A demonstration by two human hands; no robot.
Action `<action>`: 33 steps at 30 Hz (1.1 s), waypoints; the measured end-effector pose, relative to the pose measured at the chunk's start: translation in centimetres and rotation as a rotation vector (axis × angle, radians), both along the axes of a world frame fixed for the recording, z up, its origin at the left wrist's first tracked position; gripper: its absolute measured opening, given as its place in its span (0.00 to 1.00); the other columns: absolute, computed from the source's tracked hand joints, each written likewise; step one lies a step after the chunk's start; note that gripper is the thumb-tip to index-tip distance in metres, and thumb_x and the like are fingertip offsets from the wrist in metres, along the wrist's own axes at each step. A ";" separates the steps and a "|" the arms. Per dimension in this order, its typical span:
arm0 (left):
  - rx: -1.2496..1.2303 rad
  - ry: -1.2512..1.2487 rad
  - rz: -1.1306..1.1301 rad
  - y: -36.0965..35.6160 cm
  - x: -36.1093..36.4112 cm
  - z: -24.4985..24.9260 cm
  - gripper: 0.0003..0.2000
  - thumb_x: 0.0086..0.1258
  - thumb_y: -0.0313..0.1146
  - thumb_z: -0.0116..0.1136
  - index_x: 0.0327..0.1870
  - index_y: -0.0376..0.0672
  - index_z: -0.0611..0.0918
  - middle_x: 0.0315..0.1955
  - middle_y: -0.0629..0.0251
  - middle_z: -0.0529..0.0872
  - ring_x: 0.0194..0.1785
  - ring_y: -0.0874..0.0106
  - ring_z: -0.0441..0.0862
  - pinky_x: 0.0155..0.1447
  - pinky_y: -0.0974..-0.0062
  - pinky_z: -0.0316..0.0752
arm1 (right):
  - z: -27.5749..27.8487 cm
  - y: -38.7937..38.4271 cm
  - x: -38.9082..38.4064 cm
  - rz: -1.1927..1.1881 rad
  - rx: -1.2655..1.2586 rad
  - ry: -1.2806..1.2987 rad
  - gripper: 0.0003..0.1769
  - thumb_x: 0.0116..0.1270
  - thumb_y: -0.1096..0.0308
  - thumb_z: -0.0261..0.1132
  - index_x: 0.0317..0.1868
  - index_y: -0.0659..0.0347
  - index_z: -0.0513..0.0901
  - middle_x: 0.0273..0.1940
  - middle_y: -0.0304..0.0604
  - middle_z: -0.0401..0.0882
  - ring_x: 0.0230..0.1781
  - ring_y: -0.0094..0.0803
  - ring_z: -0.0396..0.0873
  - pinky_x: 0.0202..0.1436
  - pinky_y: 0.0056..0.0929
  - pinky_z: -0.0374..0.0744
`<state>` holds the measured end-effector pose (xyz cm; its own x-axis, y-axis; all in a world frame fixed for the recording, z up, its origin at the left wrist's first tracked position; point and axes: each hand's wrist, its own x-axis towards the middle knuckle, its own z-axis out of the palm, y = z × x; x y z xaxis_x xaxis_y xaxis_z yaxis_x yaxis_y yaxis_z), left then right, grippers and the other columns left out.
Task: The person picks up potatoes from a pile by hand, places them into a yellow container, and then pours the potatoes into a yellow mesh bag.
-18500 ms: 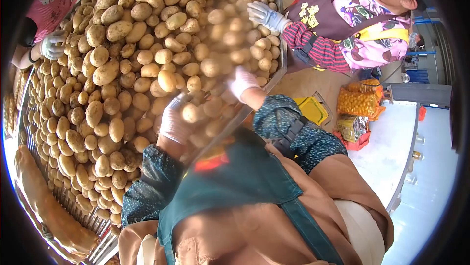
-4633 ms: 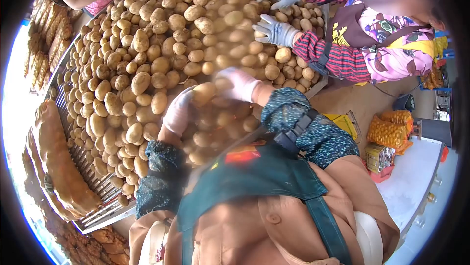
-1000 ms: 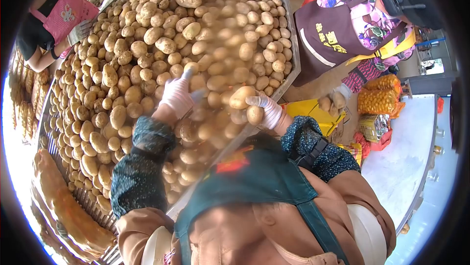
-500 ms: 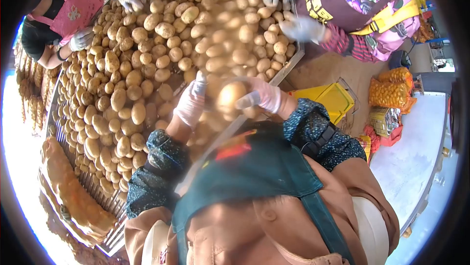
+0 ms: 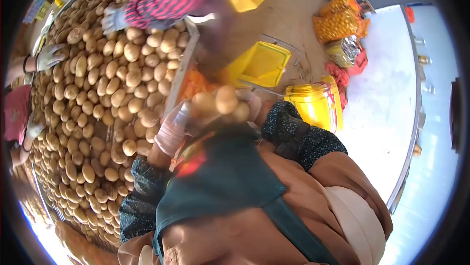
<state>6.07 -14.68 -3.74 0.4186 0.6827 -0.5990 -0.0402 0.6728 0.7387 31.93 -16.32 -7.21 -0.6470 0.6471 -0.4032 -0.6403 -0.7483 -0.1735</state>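
Observation:
Several potatoes (image 5: 226, 99) are bunched between my two gloved hands, in front of the green apron and beyond the table's metal rim. My left hand (image 5: 171, 130) presses against the left side of the bunch, its thumb upward and its other fingers mostly hidden. On the other side my right hand (image 5: 252, 102) grips the bunch, partly covered by the potatoes and blurred. Under and behind the potatoes shows an orange net bag (image 5: 196, 84), beside the rim (image 5: 182, 69).
Loose potatoes (image 5: 117, 98) cover the sorting table at left, where co-workers' gloved hands (image 5: 115, 20) reach in. Yellow crates (image 5: 267, 64) and a stack of yellow packaging (image 5: 316, 101) stand at right. Farther back are a filled orange net bag (image 5: 340, 20) and a white table (image 5: 382, 93).
My view and body have turned right, away from the potato heap. My hands have moved past the table rim, over the orange net. Several potatoes now show between them, where one showed before.

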 end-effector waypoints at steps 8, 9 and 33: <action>0.787 0.552 -0.091 -1.4 -1.3 -1.8 0.22 0.75 0.36 0.59 0.67 0.36 0.75 0.36 0.65 0.84 0.36 0.77 0.81 0.41 0.79 0.77 | -2.6 -1.2 14.5 -0.569 0.074 -0.476 0.22 0.69 0.52 0.66 0.56 0.56 0.80 0.54 0.42 0.82 0.57 0.36 0.80 0.65 0.42 0.78; 0.211 0.311 0.115 -1.9 -1.0 -0.2 0.21 0.75 0.34 0.60 0.66 0.36 0.76 0.36 0.66 0.84 0.38 0.77 0.80 0.43 0.78 0.77 | -5.8 -0.6 17.1 -0.605 0.003 -0.527 0.23 0.70 0.48 0.64 0.56 0.54 0.80 0.54 0.42 0.83 0.56 0.39 0.81 0.64 0.46 0.78; 0.562 1.196 0.444 -7.9 -20.3 -2.6 0.32 0.59 0.31 0.68 0.68 0.43 0.74 0.54 0.50 0.78 0.57 0.54 0.79 0.61 0.62 0.77 | -0.4 13.5 -27.5 0.528 2.550 -1.191 0.21 0.65 0.61 0.61 0.57 0.54 0.82 0.64 0.42 0.75 0.69 0.44 0.68 0.74 0.43 0.65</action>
